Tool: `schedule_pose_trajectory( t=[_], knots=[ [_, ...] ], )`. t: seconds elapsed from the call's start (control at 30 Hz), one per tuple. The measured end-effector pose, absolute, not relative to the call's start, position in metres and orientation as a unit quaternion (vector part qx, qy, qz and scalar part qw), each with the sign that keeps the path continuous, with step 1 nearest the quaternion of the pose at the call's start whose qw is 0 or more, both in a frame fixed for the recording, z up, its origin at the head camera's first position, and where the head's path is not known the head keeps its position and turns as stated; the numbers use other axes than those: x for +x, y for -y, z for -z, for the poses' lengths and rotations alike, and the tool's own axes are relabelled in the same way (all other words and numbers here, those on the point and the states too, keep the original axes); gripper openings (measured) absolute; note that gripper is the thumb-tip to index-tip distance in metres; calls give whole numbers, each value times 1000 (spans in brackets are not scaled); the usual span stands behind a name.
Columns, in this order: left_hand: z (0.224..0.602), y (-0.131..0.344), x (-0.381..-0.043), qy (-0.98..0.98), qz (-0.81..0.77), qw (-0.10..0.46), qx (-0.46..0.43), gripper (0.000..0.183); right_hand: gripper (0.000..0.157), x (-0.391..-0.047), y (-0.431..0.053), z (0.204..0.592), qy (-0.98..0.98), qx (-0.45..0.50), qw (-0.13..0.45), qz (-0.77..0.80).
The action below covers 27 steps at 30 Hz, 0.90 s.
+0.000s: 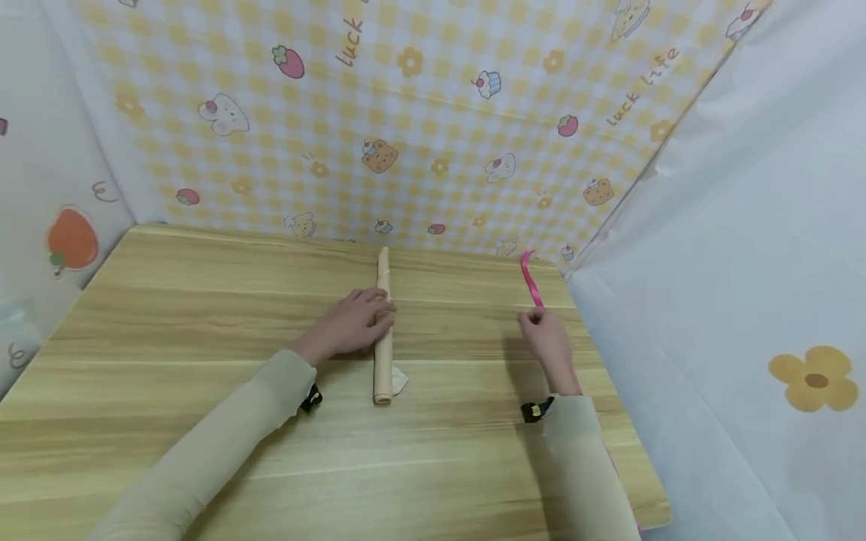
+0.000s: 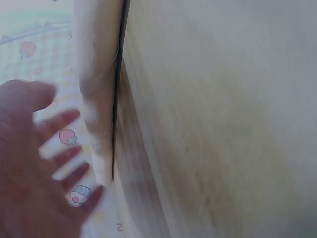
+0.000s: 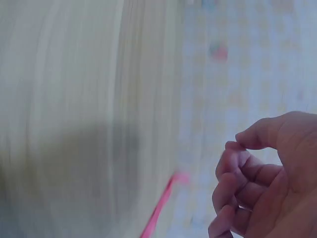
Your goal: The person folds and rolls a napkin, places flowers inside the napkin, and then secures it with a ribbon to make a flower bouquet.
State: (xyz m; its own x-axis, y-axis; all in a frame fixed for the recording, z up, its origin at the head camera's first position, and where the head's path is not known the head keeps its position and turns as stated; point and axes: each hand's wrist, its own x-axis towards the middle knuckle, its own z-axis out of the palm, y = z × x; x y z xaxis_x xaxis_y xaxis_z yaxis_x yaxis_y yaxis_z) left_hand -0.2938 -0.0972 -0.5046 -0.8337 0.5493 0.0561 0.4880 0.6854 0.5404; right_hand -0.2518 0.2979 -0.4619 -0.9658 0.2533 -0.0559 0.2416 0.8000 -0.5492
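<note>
A slim beige roll (image 1: 383, 368), like rolled-up cloth, lies on the wooden table with its length running away from me. My left hand (image 1: 352, 319) reaches over it from the left, fingers spread across its middle. In the left wrist view that hand (image 2: 39, 163) has relaxed, separated fingers beside the roll (image 2: 96, 64). On the right, my right hand (image 1: 546, 342) is above the table beside a bright pink ribbon (image 1: 531, 284). From the right wrist, the hand (image 3: 262, 178) shows curled fingers with the thumb at the index fingertip. The ribbon (image 3: 161, 207) runs apart from those fingers.
A small whitish flap (image 1: 400, 379) sticks out beside the near end of the roll. Behind the wooden table (image 1: 203, 300) rises a yellow checked cloth (image 1: 433, 113). White sheeting (image 1: 710, 300) hangs along the right edge, and more printed sheeting (image 1: 40, 150) at the left.
</note>
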Motion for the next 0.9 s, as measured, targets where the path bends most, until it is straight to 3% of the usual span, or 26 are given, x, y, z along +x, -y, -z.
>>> schedule_pose_trajectory(
  t=[0.13, 0.33, 0.63, 0.9],
  knots=[
    [497, 87, -292, -899, -319, 10, 299, 30, 36, -244, -339, 468, 949, -178, -9, -259],
    [480, 72, -285, -885, -337, -12, 321, 32, 59, -229, -374, 481, 955, -208, -44, -209],
    [462, 50, -268, -856, -327, 40, 397, 32, 43, -222, -383, 488, 953, -206, -84, -205],
    [459, 40, -262, -844, -322, 50, 426, 31, 27, -222, -387, 495, 925, -231, -99, -285]
  ],
)
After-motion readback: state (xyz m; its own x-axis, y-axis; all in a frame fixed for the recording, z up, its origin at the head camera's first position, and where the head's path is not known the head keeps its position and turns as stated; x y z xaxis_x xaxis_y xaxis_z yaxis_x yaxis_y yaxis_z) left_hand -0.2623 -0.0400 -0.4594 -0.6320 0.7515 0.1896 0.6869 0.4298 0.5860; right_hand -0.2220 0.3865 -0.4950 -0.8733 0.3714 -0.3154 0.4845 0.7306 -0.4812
